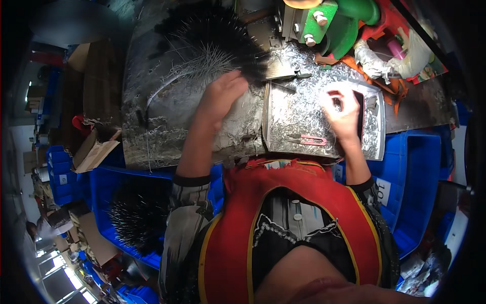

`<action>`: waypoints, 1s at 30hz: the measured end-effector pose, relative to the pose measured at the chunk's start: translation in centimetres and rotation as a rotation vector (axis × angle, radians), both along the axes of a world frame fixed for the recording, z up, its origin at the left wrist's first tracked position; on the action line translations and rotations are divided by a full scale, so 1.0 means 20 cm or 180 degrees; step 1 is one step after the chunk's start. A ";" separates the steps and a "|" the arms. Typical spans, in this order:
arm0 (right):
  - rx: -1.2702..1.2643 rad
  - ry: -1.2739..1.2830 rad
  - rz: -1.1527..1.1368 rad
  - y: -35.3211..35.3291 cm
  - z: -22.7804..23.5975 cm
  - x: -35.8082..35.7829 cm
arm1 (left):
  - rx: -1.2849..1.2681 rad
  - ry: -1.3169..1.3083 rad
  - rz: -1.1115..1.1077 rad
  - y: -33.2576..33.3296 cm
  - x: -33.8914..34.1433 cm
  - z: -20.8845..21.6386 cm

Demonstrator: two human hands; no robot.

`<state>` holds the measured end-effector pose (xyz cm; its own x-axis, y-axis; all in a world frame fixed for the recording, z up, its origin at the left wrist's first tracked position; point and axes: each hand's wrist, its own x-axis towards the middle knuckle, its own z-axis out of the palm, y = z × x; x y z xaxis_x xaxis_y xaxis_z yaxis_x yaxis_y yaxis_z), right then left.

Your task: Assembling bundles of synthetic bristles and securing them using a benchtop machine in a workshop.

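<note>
My left hand [225,95] is at the near edge of a large pile of thin black wires [212,35] with pale, stiff-looking ends. Motion smears its fingers, so their grip cannot be made out. My right hand [345,115] is over a shallow metal tray [276,114] strewn with small shiny clippings. Its thumb and fingertips curl together in a pinch, and strong glare hides whatever may be between them. Pink-handled thread snips [310,140] lie in the tray to the left of my right wrist.
A green machine part with bolts [320,20] stands behind the tray. Blue bins flank me; the left bin [104,202] holds a bundle of black wires [136,218], and the right bin [415,187] stands below the bench. A cardboard box [101,81] is at far left.
</note>
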<state>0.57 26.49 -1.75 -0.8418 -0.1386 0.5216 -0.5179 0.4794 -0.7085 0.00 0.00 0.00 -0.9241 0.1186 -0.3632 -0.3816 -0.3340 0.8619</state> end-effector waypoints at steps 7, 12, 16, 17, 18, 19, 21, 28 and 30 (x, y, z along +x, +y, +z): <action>0.1053 0.0646 0.0462 -0.30 -0.05 -0.01 | -0.5189 0.1717 0.0577 -0.14 -0.16 -0.02; 0.2014 0.0290 0.0197 -0.34 -0.13 -0.07 | -0.5638 0.1624 0.0464 -0.08 -0.29 -0.18; 0.2003 0.0472 0.0328 -0.29 -0.17 -0.10 | -0.5449 0.1582 0.0581 -0.04 -0.35 -0.15; 0.2018 0.0534 0.0384 -0.28 -0.16 -0.10 | -0.5447 0.1557 0.0545 -0.05 -0.36 -0.15; 0.1793 0.0593 0.0529 -0.27 -0.14 -0.08 | -0.5279 0.1729 0.0668 -0.07 -0.36 -0.14; 0.1778 0.0575 0.0568 -0.25 -0.13 -0.07 | -0.5109 0.1895 0.0791 -0.10 -0.37 -0.14; 0.2028 0.0422 0.0491 -0.19 -0.12 -0.04 | -0.5134 0.1630 0.0779 -0.14 -0.37 -0.10; 0.2029 0.0400 0.0390 -0.18 -0.06 -0.04 | -0.4285 0.1316 0.1473 -0.30 -0.33 0.05; 0.2000 0.0416 0.0282 -0.23 -0.02 -0.04 | -0.4353 0.1287 0.1426 -0.30 -0.28 0.10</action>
<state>-0.22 21.93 -2.07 -0.7483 -0.5168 0.4159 -0.6375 0.7337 -0.2354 -5.57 -6.04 2.08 -0.8535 -0.4063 0.3263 -0.1338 0.7761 0.6163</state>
